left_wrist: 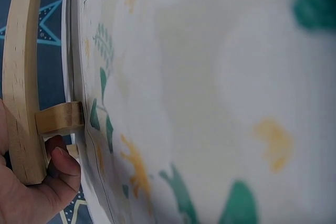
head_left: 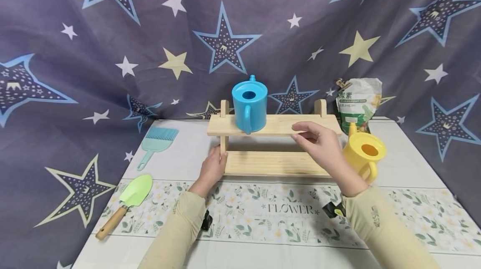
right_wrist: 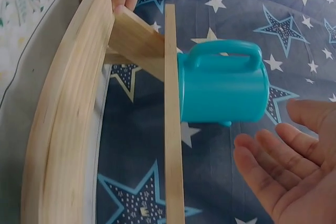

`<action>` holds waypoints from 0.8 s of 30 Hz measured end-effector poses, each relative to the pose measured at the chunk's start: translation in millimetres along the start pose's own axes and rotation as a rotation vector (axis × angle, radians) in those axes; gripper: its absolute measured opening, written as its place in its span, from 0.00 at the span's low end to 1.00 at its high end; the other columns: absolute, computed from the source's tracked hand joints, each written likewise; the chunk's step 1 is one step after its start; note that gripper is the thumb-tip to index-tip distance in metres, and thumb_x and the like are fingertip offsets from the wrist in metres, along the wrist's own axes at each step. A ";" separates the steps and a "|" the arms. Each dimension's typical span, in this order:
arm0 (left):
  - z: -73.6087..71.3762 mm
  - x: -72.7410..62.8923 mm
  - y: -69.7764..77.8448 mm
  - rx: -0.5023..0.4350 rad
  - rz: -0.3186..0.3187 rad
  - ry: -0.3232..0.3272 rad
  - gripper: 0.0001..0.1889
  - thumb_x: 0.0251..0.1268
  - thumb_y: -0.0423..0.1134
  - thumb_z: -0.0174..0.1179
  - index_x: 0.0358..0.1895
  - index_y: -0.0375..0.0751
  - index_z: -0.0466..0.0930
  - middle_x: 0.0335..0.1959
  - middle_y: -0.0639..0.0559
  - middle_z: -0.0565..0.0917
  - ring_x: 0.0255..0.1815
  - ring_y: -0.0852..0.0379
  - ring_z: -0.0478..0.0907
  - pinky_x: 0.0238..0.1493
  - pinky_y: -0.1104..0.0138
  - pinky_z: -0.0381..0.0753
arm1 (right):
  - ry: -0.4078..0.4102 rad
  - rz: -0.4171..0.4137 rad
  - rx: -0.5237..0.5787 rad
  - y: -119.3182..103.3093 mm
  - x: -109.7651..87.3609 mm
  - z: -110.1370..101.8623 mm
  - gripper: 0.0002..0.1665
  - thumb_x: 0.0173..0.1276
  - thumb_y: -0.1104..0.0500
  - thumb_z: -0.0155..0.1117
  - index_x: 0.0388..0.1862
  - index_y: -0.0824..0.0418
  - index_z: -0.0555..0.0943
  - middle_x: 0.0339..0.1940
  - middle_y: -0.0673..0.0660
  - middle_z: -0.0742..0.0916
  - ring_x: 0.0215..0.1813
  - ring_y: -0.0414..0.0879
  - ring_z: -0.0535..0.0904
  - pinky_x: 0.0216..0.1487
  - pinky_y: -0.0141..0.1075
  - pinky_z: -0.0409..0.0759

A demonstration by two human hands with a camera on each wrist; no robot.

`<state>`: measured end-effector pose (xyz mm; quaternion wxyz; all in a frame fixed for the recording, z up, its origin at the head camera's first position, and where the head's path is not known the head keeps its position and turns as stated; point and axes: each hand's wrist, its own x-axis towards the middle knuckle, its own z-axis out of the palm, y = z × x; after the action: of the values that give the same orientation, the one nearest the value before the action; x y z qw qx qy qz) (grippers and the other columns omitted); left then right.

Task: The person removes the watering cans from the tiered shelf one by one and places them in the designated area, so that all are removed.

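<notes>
A two-tier wooden shelf (head_left: 278, 163) stands on the table. At its left end, my left hand (head_left: 213, 166) grips the lower board, thumb and fingers around the wood (left_wrist: 22, 77) in the left wrist view. A blue watering can (head_left: 259, 112) rests upright on the left part of the top board, its handle toward me. My right hand (head_left: 319, 140) hovers by the right half of that board, holding nothing. In the right wrist view its fingers (right_wrist: 273, 158) are loosely bent, apart from the can.
Right of the shelf is a yellow watering can (head_left: 357, 156), with a clipped white-and-green bag (head_left: 358, 102) behind it. On the left lie a teal brush and dustpan (head_left: 155, 143) and a green trowel (head_left: 137, 189) with a wooden handle. A patterned curtain hangs behind the table.
</notes>
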<state>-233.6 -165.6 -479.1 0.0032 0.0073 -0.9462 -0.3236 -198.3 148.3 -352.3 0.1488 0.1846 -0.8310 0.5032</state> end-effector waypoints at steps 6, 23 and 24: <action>0.4 -1.4 2.1 -0.009 -0.005 -0.010 0.28 0.79 0.48 0.39 0.75 0.38 0.55 0.66 0.41 0.66 0.65 0.43 0.70 0.65 0.50 0.70 | -0.043 0.014 0.049 -4.1 8.1 14.4 0.15 0.68 0.58 0.68 0.50 0.65 0.83 0.45 0.59 0.87 0.41 0.47 0.86 0.37 0.27 0.83; 0.0 -1.2 0.9 -0.004 0.007 0.003 0.28 0.79 0.48 0.40 0.75 0.38 0.55 0.64 0.41 0.68 0.65 0.43 0.70 0.65 0.50 0.71 | -0.090 0.022 0.118 -21.5 22.5 42.8 0.17 0.67 0.59 0.69 0.52 0.66 0.82 0.48 0.61 0.87 0.46 0.50 0.85 0.47 0.38 0.84; -0.2 -1.3 0.9 -0.005 0.007 0.004 0.28 0.79 0.48 0.40 0.75 0.38 0.55 0.64 0.41 0.68 0.65 0.43 0.70 0.65 0.50 0.71 | -0.089 0.021 0.121 -22.1 23.1 44.6 0.17 0.67 0.59 0.69 0.52 0.65 0.82 0.49 0.61 0.86 0.46 0.50 0.85 0.47 0.37 0.84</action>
<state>-232.3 -164.9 -478.4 0.0061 0.0043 -0.9454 -0.3258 -211.4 95.6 -345.1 0.0951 0.2067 -0.8066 0.5455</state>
